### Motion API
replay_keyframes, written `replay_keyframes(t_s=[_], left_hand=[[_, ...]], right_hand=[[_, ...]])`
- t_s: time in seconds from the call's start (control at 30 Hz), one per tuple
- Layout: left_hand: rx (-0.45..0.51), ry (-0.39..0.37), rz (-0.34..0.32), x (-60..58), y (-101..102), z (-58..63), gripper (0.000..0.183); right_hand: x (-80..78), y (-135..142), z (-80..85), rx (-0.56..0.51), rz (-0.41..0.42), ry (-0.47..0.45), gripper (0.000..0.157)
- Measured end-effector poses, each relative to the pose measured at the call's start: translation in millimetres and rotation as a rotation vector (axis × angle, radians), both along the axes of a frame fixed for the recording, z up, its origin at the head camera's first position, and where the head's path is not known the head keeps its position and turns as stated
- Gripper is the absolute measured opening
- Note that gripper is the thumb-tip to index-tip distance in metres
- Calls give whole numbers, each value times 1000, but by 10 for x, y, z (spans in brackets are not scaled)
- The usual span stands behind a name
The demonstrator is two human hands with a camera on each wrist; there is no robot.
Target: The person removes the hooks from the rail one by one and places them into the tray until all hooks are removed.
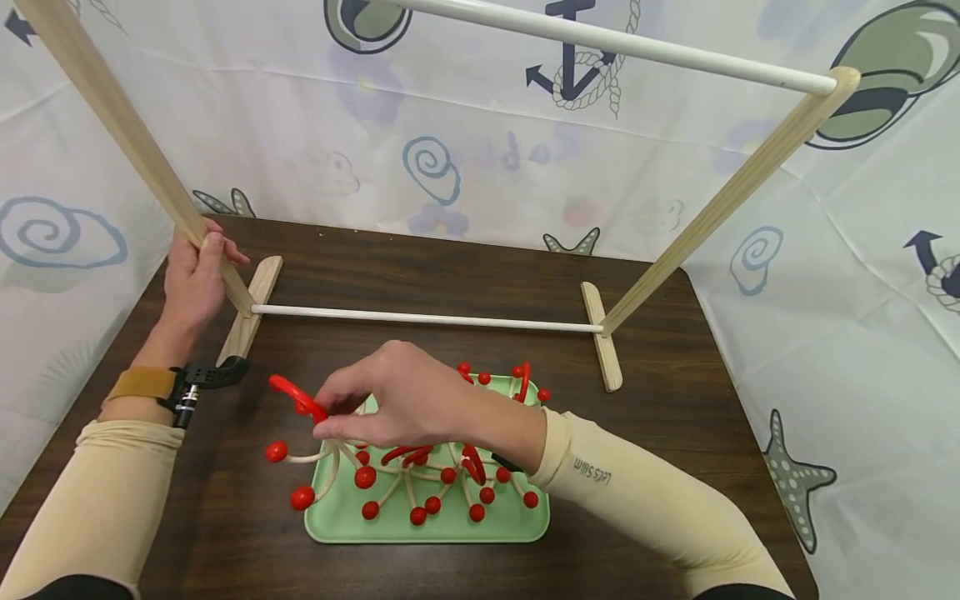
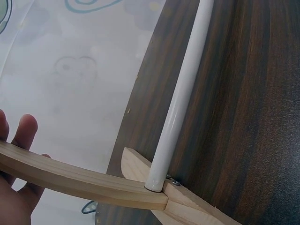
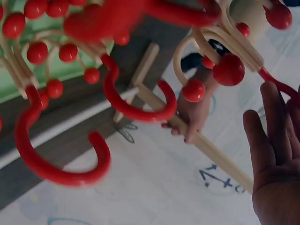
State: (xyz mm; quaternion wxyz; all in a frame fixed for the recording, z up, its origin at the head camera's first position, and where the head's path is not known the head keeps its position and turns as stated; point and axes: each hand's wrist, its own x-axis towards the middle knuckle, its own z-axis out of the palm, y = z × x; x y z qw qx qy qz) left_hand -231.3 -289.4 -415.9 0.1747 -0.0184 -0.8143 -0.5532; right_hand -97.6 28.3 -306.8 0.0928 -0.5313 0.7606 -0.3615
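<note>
My left hand grips the left wooden post of a stand, low down near its foot. In the left wrist view the fingers wrap that post beside the lower white rod. Over the left side of the green tray, my right hand pinches a hanger by its red hook. Pale curved prongs ending in red balls hang below those fingers. More such hangers lie on the tray; in the right wrist view their red hooks show close to the camera.
Behind the tray the stand rises on two feet, with a right post and an upper white rod. A dark wooden table carries everything. Printed white cloth surrounds the back and sides. The left wrist wears a strapped device.
</note>
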Motion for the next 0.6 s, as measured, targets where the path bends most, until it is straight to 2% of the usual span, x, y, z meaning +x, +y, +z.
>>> replay_keyframes(t_s=[0.27,0.43,0.6], left_hand=[[-7,-33,-2,31,16,49,18],[-3,-22,-4,48,29,77,17],[4,-6,-6,25,14,48,16]], right_hand=[[76,-61,-186,272,24,-36,16],[97,-89,-287,319,28,-49,18],[108,-115,-373,339,47,-76,20]])
